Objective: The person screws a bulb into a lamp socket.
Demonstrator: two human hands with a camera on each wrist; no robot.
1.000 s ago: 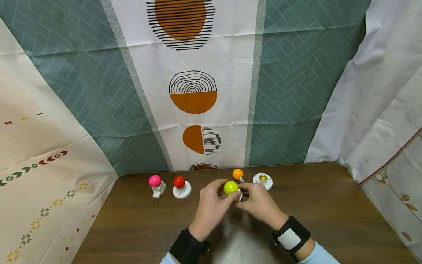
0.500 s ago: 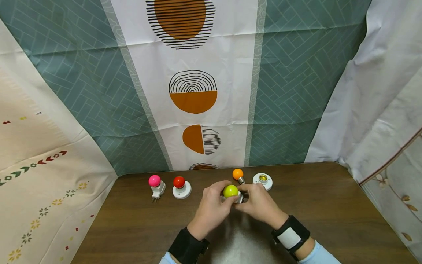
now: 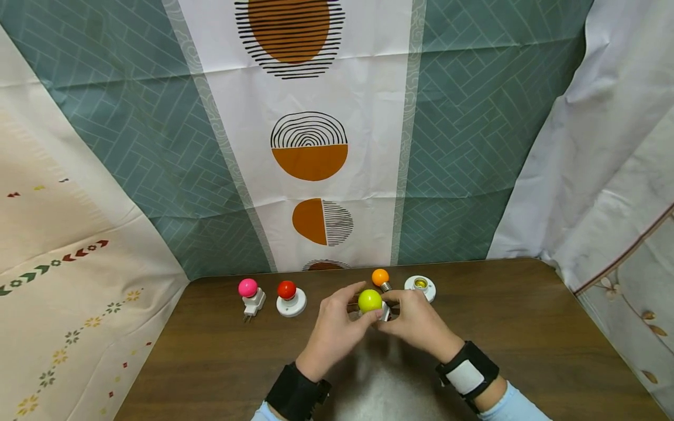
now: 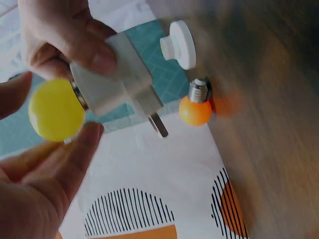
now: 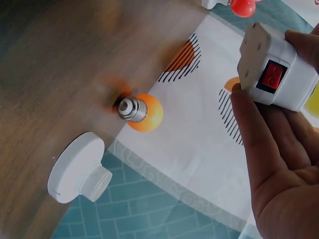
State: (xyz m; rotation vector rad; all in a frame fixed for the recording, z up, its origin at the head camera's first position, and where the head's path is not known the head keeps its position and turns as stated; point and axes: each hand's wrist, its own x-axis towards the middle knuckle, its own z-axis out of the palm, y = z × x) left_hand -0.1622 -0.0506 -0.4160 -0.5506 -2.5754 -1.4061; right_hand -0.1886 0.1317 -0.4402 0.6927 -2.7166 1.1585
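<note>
In the head view my left hand (image 3: 334,327) has its thumb and fingers around a round yellow light bulb (image 4: 57,109). The bulb is seated in a white plug-in bulb socket (image 4: 124,74), a bit of its metal base showing at the joint. My right hand (image 3: 418,321) pinches that socket between thumb and fingers. A red rocker switch (image 5: 272,76) on the socket's side shows in the right wrist view, and a metal plug pin (image 4: 158,125) sticks out in the left wrist view. Both hands are held above the table.
Behind the hands, an orange bulb (image 3: 380,277) lies on the wooden table (image 3: 210,362), next to a white round socket (image 3: 427,290) without a bulb. To the left are a red bulb (image 3: 286,290) in a round socket and a pink bulb (image 3: 248,287) in a plug-in socket. Patterned cloths hang behind.
The left hand's fingers shift slightly around the yellow bulb. The right hand keeps its grip on the socket, almost in the same place.
</note>
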